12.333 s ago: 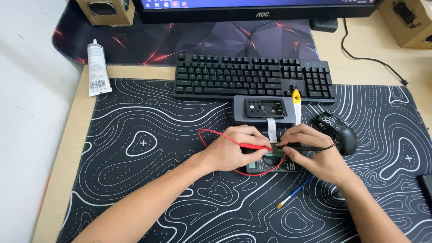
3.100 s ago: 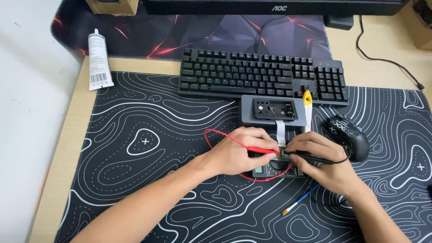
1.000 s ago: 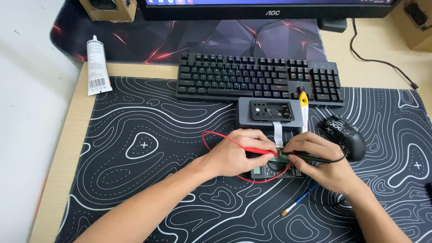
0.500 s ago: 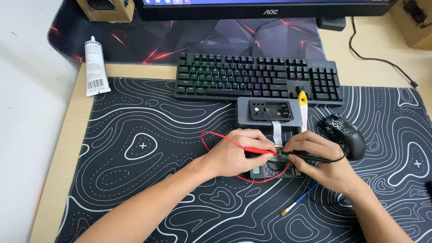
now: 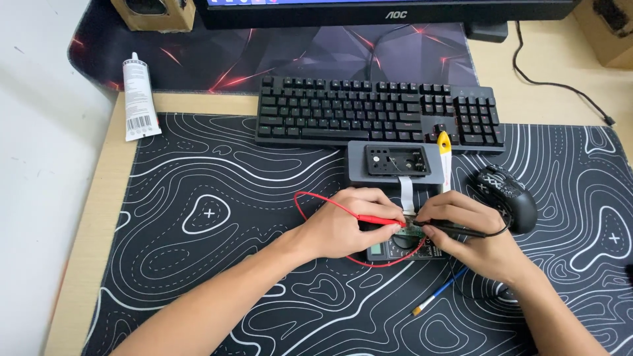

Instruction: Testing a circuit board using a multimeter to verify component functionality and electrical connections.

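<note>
Nothing on the desk has shifted in the last half second; only the view has slid slightly, and both hands stay over the small green circuit board (image 5: pixel 414 229). With fingers curled shut, the left hand (image 5: pixel 346 223) pinches the red multimeter probe (image 5: pixel 379 220), tip on the board, its red lead looping back toward the wrist. Closed the same way, the right hand (image 5: pixel 465 232) holds the black probe (image 5: pixel 455 227) to the board, above the multimeter (image 5: pixel 399 247) on the patterned desk mat (image 5: pixel 217 198), near the black mouse (image 5: pixel 509 195).
</note>
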